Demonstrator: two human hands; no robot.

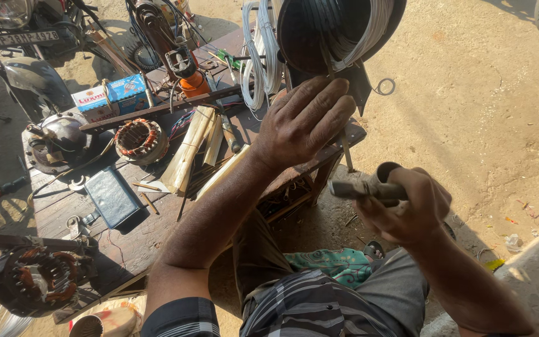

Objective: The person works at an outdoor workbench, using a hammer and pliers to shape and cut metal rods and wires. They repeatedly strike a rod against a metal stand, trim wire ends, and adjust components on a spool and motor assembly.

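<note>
Overhead, left hand [304, 122] lying flat, fingers spread open, pressing on dark drum [338, 31] with pale wire coil [260, 56] just beyond fingertips, gripping nothing; right hand [407, 209] curling shut around grey metal handle [360, 188], held apart, nearer body; wooden tabletop [126, 240] stretching beyond left forearm, carrying copper-wound stator [140, 138] and cream paper strips [189, 153] well outward of left hand

Place: open-air motor-rewinding workshop on bare dirt.
Landmark: cluttered wooden workbench [126, 234].
On it: copper-wound stator [140, 138].
Above its far end: wire coils [262, 53].
Behind it: parked motorcycle [17, 22].
</note>
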